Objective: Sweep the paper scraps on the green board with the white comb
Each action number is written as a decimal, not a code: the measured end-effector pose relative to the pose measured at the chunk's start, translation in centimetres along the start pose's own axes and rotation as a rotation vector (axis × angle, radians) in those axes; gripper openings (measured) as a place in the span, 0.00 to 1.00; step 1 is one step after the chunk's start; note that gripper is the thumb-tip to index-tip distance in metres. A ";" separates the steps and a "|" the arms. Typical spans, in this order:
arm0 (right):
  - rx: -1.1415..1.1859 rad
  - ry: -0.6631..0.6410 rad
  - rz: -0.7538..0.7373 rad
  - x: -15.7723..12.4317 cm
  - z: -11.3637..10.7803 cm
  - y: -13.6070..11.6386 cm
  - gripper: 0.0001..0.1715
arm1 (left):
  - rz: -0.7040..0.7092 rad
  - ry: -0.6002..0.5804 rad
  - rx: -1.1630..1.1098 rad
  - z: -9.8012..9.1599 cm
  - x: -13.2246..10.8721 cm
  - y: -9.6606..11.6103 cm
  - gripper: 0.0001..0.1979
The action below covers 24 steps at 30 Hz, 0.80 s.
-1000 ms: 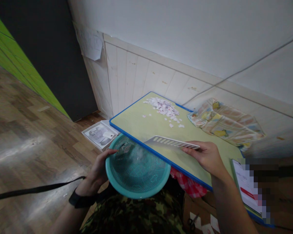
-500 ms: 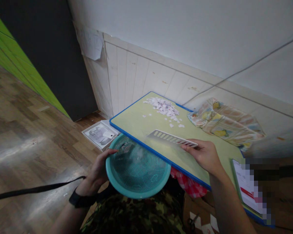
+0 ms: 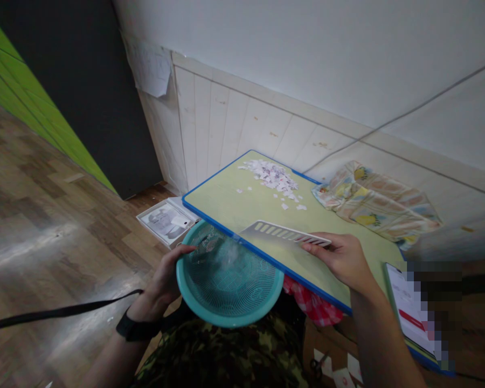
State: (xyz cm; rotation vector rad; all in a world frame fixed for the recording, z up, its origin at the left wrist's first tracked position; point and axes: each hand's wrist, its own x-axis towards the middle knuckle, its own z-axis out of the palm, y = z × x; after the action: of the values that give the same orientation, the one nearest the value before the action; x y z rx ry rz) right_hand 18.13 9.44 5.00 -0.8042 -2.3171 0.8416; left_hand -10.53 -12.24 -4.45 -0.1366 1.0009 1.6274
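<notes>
The right hand (image 3: 343,261) pinches the right end of a white slotted plate (image 3: 267,236), thumb on the near side; the plate's free end reaches left from the grip, above the near edge of the yellow-green folding table (image 3: 218,199). The left hand (image 3: 165,275) grips the teal colander (image 3: 231,320) by its left rim, thumb on top, with the bowl extending right from that hold, partly under the tabletop. Torn paper scraps (image 3: 275,175) lie heaped at the far side, well apart from both hands.

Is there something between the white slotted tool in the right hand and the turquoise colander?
Yes: the blue near table edge runs between the white slotted tool and the turquoise colander; no other object clearly shows there.
</notes>
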 end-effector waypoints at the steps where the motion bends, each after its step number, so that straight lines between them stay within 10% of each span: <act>1: 0.000 0.002 0.001 -0.1 0.0 -0.1 0.09 | 0.001 -0.002 -0.002 0.0 0.0 0.0 0.10; 24: 0.034 0.075 0.002 1.2 0.7 -0.2 0.11 | 0.005 0.000 0.000 0.1 -0.1 0.0 0.09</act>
State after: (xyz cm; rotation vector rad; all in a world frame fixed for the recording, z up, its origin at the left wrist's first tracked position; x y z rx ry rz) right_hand 16.76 9.85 5.04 -0.8096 -2.2309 0.8357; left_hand -10.44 -12.26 -4.35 -0.1343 1.0022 1.6323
